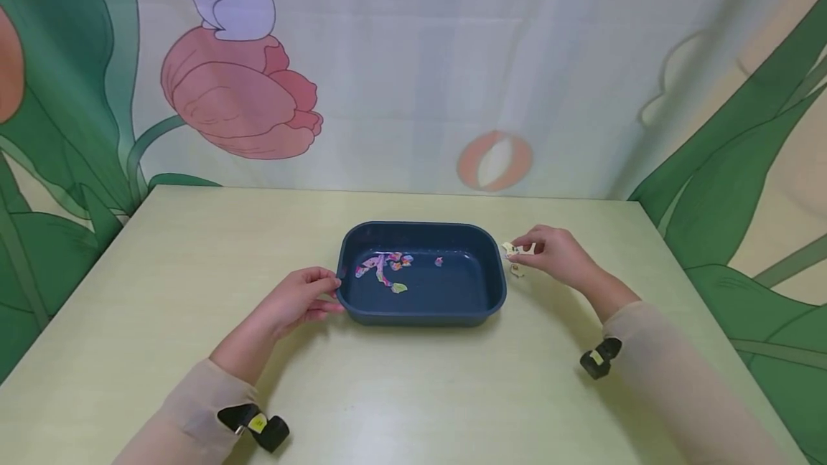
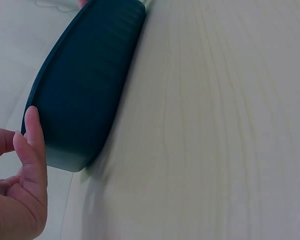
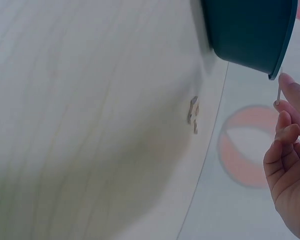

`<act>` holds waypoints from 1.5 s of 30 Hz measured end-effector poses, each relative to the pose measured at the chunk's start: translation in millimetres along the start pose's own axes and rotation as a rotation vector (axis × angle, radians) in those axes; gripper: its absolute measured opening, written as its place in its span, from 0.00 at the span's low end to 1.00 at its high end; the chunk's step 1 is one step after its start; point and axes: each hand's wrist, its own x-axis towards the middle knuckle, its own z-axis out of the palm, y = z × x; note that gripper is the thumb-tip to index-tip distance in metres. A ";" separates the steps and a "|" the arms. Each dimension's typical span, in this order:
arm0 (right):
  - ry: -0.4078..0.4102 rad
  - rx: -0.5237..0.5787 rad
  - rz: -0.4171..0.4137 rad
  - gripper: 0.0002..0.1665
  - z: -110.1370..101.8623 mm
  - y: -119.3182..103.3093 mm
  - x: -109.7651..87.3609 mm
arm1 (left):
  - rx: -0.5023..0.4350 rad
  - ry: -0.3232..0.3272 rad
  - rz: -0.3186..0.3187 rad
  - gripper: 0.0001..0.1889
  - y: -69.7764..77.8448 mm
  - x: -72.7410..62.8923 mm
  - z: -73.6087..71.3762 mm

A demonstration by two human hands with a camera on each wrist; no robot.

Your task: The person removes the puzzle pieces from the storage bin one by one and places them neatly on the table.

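Pinching a pale scrap, the right hand hovers beside the tray at three o'clock. At nine o'clock, the left hand holds the tray.

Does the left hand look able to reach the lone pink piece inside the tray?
Likely yes: the left hand touches the dark blue tray, which is open on top, and nothing covers the lone pink piece.
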 end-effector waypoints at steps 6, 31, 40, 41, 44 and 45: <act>0.003 -0.016 0.024 0.19 -0.8 8.9 -4.0 | -0.003 -0.002 -0.005 0.18 -0.4 0.6 0.2; -0.090 -0.021 0.255 0.23 0.8 53.8 -16.4 | 0.029 0.011 -0.011 0.17 1.7 1.4 1.4; -0.138 -0.019 0.315 0.25 4.3 64.0 -14.9 | 0.029 0.008 -0.010 0.18 0.4 0.0 0.9; -0.138 -0.022 0.312 0.25 4.7 64.9 -14.7 | 0.030 0.009 -0.011 0.18 0.3 0.0 0.9; -0.137 -0.023 0.308 0.25 5.9 67.1 -14.5 | 0.034 0.012 -0.013 0.18 0.3 0.2 0.9; -0.137 -0.024 0.307 0.25 6.3 67.7 -14.4 | 0.034 0.012 -0.013 0.18 0.1 0.1 1.0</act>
